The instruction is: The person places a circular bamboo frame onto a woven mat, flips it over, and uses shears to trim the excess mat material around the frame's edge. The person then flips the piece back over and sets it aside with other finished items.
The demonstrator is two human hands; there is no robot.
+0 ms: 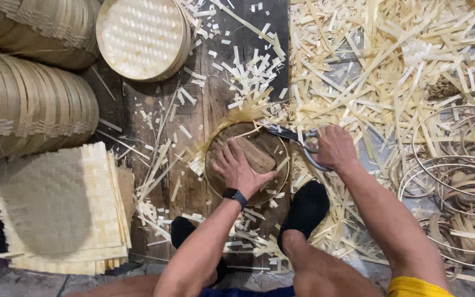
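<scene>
Littered plank floor [155, 121], left hand [240, 168] flat on round tray [247, 163], right hand's [333, 147] grip closed around scissors [295, 136]

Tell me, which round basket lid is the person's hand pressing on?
The dark brown round lid under the left hand, with scissors at its edge. The pale lid at the top leans on a stack, untouched.

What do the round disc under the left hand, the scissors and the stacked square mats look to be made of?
The round disc looks like dark, worn wood: brown, matt, with a wooden block on top. The scissors in the right hand seem to be metal, grey with a dull shine. The square mats look like woven bamboo or similar pale strips: the plaited pattern shows. The left hand presses on the disc.
</scene>
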